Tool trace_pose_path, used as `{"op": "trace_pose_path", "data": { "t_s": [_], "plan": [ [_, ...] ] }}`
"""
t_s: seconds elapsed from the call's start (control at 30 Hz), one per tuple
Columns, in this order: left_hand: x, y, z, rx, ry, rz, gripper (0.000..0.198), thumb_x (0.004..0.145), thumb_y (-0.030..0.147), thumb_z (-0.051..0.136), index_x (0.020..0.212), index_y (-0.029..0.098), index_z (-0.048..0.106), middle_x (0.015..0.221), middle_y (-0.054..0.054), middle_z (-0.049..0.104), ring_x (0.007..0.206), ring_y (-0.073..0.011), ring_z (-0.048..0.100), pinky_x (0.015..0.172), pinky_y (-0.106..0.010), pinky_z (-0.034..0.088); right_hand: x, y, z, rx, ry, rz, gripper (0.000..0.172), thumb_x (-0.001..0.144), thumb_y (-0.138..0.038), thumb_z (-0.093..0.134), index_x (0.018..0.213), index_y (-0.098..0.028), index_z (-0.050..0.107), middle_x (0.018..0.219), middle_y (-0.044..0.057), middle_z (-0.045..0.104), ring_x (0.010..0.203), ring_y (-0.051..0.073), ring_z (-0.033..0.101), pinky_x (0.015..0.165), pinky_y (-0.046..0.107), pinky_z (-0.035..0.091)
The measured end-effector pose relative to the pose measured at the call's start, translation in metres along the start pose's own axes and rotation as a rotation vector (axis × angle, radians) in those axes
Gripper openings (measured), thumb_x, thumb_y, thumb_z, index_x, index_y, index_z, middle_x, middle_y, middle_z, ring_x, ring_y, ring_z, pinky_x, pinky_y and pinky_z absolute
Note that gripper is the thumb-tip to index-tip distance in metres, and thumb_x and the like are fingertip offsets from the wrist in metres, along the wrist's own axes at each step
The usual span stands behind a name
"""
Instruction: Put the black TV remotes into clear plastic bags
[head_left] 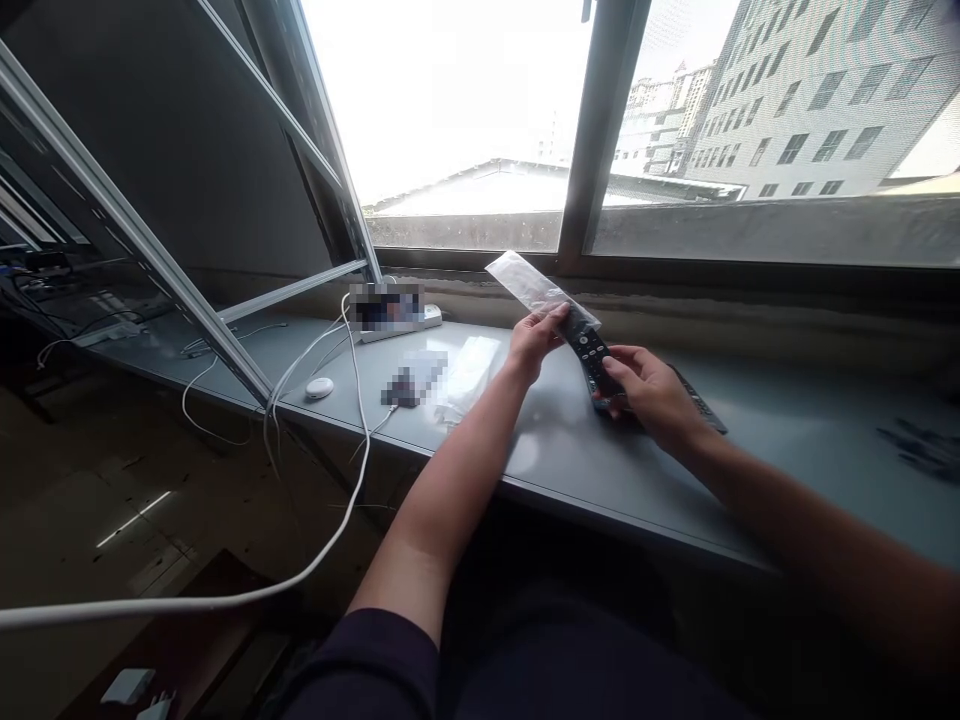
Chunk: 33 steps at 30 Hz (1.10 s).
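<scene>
Head view shows a grey desk (795, 420) and, held over it, a remote control (592, 358), probably light, stiff and best gripped by its edges, its top seemingly inside a soft, slippery-looking plastic sleeve (517, 278), the left hand (534, 340) pinching there, the right hand (660, 398) grasping lower down.

Apparent workshop: bench (787, 450), metal frame (135, 237)
</scene>
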<state>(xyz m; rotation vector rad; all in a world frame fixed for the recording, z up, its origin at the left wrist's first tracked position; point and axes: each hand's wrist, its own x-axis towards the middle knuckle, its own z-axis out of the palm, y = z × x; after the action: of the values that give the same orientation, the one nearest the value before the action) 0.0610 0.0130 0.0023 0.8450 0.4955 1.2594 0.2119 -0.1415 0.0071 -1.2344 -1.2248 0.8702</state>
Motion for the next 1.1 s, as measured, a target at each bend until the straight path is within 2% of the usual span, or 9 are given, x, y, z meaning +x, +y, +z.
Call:
{"op": "trace_pose_path", "data": {
  "t_s": [0.1,0.2,0.27,0.47,0.6,0.77,0.87,0.97,1.1],
  "plan": [
    [0.002,0.003,-0.001,-0.055,0.068,0.059,0.025,0.089,0.028,0.094,0.109,0.017,0.086,0.105,-0.007,0.086,0.102,-0.0196,0.081,0.102,-0.034,0.063,-0.002,-0.001,0.0,-0.034,-0.059,0.026,0.046,0.093,-0.055,0.09,0.118,-0.019,0.075,0.094,0.007,0.079,0.065,0.018,0.073,0.049,0.026,0.057],
    [-0.001,0.006,0.0,-0.087,0.068,0.056,0.027,0.089,0.029,0.095,0.11,0.016,0.086,0.113,-0.009,0.087,0.106,-0.02,0.081,0.102,-0.033,0.064,-0.004,-0.002,-0.002,-0.075,-0.097,0.034,0.051,0.092,-0.058,0.092,0.118,-0.017,0.078,0.074,0.004,0.076,0.052,0.014,0.062,0.049,0.026,0.055],
    [-0.003,0.007,0.001,-0.089,0.051,0.035,0.028,0.088,0.03,0.096,0.11,0.016,0.086,0.114,-0.01,0.087,0.11,-0.0215,0.082,0.104,-0.034,0.063,-0.005,-0.003,-0.003,-0.09,-0.102,0.026,0.052,0.092,-0.059,0.092,0.119,-0.017,0.079,0.069,0.003,0.076,0.049,0.013,0.059,0.05,0.026,0.055],
    [-0.007,0.005,0.002,0.022,-0.076,0.031,0.03,0.089,0.035,0.095,0.109,0.015,0.086,0.115,-0.011,0.085,0.109,-0.0236,0.081,0.113,-0.041,0.061,-0.004,-0.003,-0.005,-0.034,-0.056,0.035,0.04,0.097,-0.047,0.091,0.122,-0.019,0.079,0.08,0.004,0.082,0.057,0.015,0.07,0.064,0.029,0.068],
    [-0.009,0.002,0.001,0.107,-0.15,0.008,0.037,0.085,0.041,0.099,0.108,0.016,0.085,0.116,-0.013,0.085,0.108,-0.0248,0.08,0.116,-0.046,0.058,0.001,0.002,-0.004,0.051,-0.012,0.063,0.029,0.095,-0.035,0.093,0.117,-0.02,0.079,0.094,0.007,0.085,0.074,0.02,0.084,0.079,0.034,0.076],
    [-0.012,0.0,-0.002,0.22,-0.284,-0.084,0.052,0.075,0.05,0.104,0.11,0.017,0.084,0.118,-0.013,0.084,0.109,-0.0248,0.079,0.117,-0.045,0.054,0.004,0.009,-0.005,0.149,0.002,0.044,0.048,0.091,-0.027,0.095,0.131,-0.026,0.069,0.102,0.004,0.086,0.081,0.025,0.088,0.087,0.041,0.078],
    [-0.014,0.0,-0.003,0.262,-0.368,-0.166,0.053,0.075,0.052,0.103,0.11,0.018,0.084,0.12,-0.014,0.084,0.109,-0.0249,0.079,0.116,-0.044,0.054,0.005,0.01,-0.007,0.147,-0.007,0.04,0.052,0.092,-0.026,0.093,0.136,-0.026,0.065,0.105,0.004,0.087,0.083,0.026,0.089,0.093,0.043,0.077],
    [-0.011,-0.001,-0.003,0.236,-0.33,-0.183,0.048,0.081,0.055,0.099,0.11,0.02,0.085,0.12,-0.012,0.084,0.11,-0.0251,0.078,0.114,-0.042,0.055,0.006,0.011,-0.008,0.149,-0.022,0.034,0.052,0.092,-0.028,0.093,0.136,-0.026,0.065,0.106,0.005,0.086,0.084,0.027,0.089,0.094,0.046,0.077],
    [-0.001,-0.002,-0.003,0.094,-0.148,-0.118,0.036,0.088,0.052,0.093,0.105,0.021,0.084,0.11,-0.009,0.084,0.108,-0.0245,0.08,0.111,-0.039,0.056,0.005,0.011,-0.006,0.141,-0.04,0.028,0.055,0.09,-0.031,0.096,0.136,-0.027,0.066,0.106,0.005,0.084,0.085,0.029,0.089,0.092,0.049,0.078]
  ]
}}
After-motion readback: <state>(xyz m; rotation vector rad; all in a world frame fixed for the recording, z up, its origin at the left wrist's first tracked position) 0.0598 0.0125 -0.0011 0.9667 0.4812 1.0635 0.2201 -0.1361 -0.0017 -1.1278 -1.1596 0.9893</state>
